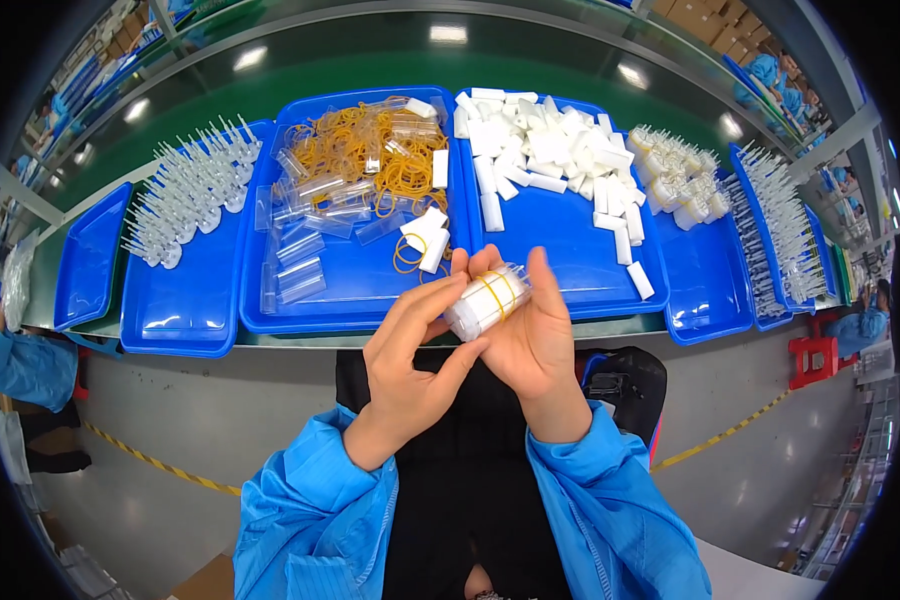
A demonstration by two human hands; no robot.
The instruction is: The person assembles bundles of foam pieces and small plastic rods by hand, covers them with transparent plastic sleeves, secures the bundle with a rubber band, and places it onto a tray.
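You hold a small banded bundle (478, 310) of white and clear plastic pieces up between both hands, around the near edges of the two middle trays. Your left hand (407, 365) closes thumb and fingers on its left end, probably to steady it; your right hand (535, 345) half-curls behind it, thumb raised beside the other end, seemingly as a cradle. A yellow rubber band (508, 292) circles it. The left-middle tray (370, 290) carries rubber bands (340, 140) toward its far edge and clear sleeves (300, 265) toward its near-left corner, likely set within reach. White blocks (550, 140) crowd the right-middle tray's (550, 235) far edge, leaving open room by its near-left corner.
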